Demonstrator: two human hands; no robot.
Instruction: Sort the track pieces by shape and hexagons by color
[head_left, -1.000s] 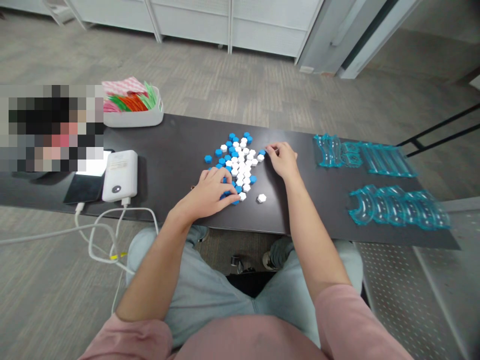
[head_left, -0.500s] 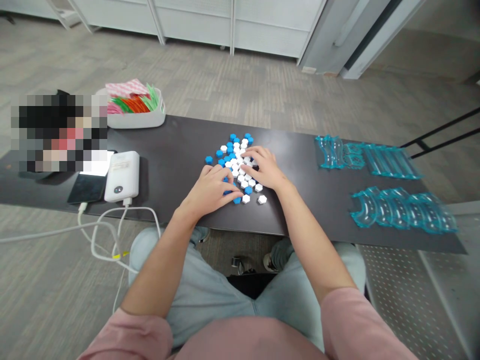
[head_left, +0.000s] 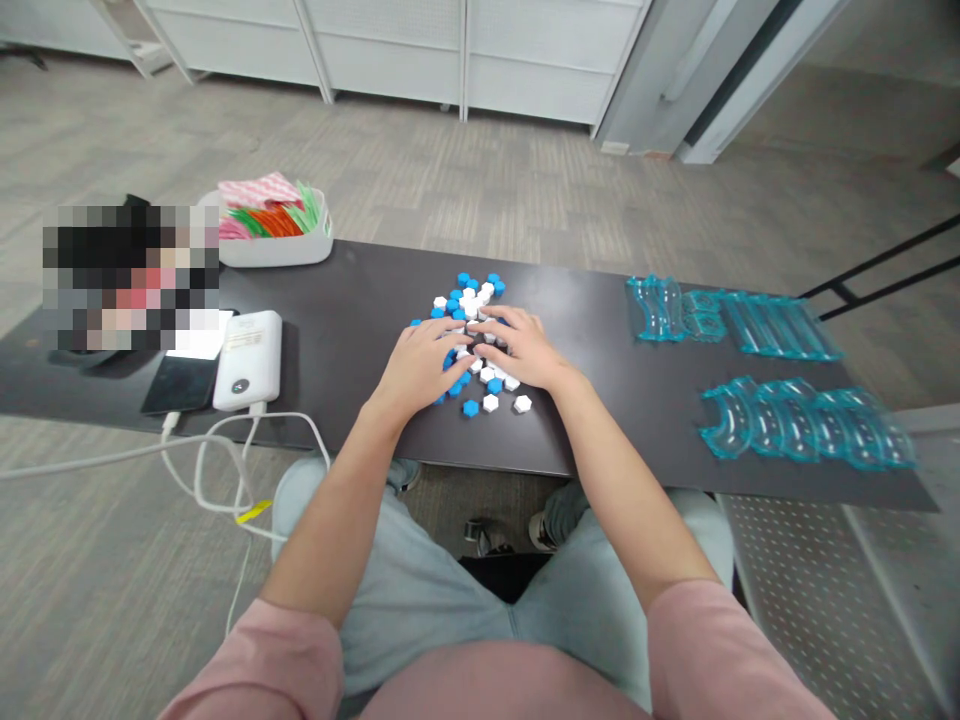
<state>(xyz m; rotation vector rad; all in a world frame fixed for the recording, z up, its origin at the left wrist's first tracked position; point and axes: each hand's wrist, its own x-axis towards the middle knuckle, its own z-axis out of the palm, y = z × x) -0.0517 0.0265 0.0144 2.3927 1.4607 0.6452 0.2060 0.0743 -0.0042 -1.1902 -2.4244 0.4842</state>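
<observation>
A heap of small blue and white hexagon pieces (head_left: 474, 296) lies in the middle of a dark table (head_left: 352, 300). My left hand (head_left: 416, 362) rests flat on the heap's left side, fingers stretched out over the pieces. My right hand (head_left: 521, 350) lies flat on the right side, fingertips almost touching the left hand's. A few loose pieces, such as a blue one (head_left: 470, 408) and a white one (head_left: 523, 404), sit just below my hands near the table's front edge. Neither hand lifts a piece.
Clear turquoise curved track pieces (head_left: 802, 425) lie in two rows at the right. A white power bank (head_left: 249, 347) with cables and a phone (head_left: 180, 372) sit at the left. A white tray of coloured packets (head_left: 271, 225) stands at the back left.
My right hand came from the heap's right edge onto the heap. My left hand slid up and forward. Both now lie flat, side by side, on the pieces.
</observation>
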